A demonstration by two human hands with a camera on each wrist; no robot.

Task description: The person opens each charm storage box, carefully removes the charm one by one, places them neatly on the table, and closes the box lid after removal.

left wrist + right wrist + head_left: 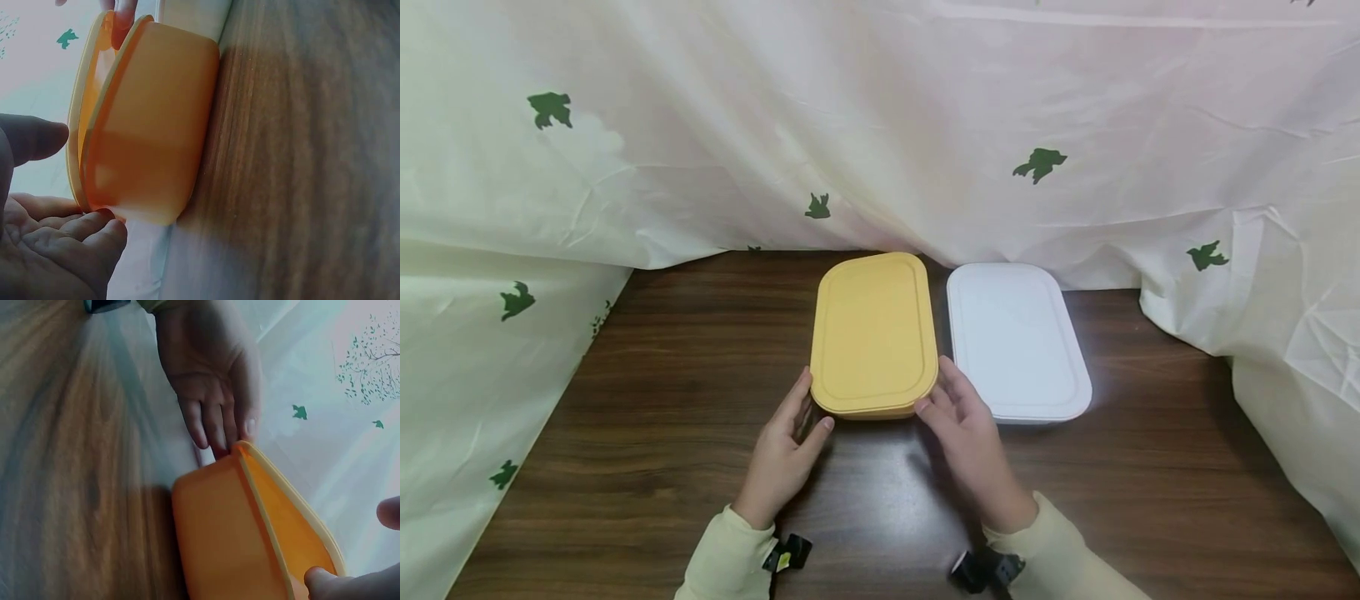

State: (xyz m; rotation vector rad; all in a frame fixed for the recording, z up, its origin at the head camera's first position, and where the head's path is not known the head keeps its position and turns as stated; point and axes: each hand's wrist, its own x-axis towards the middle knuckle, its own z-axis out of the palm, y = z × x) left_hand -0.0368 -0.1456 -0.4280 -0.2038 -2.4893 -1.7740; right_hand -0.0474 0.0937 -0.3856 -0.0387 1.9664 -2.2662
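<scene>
A yellow rectangular box (pixel 156 125) stands on the table, its yellow lid (pixel 876 329) tilted up along the right side. At the left corner the lid meets the rim. My left hand (pixel 781 467) touches that corner with extended fingers (pixel 215 425), its thumb apart from the others. At the right front corner is my right hand (pixel 973 446). One of its fingers (pixel 124 22) reaches into the gap between lid and rim, while the thumb stands off from the lid in both wrist views. The inside of the box is mostly hidden.
A white lidded box (pixel 1018 342) sits just right of the yellow one, close to my right hand. Beneath both is a dark wood-grain table (pixel 662 400). A pale curtain (pixel 880 125) with green bird prints hangs behind and along both sides.
</scene>
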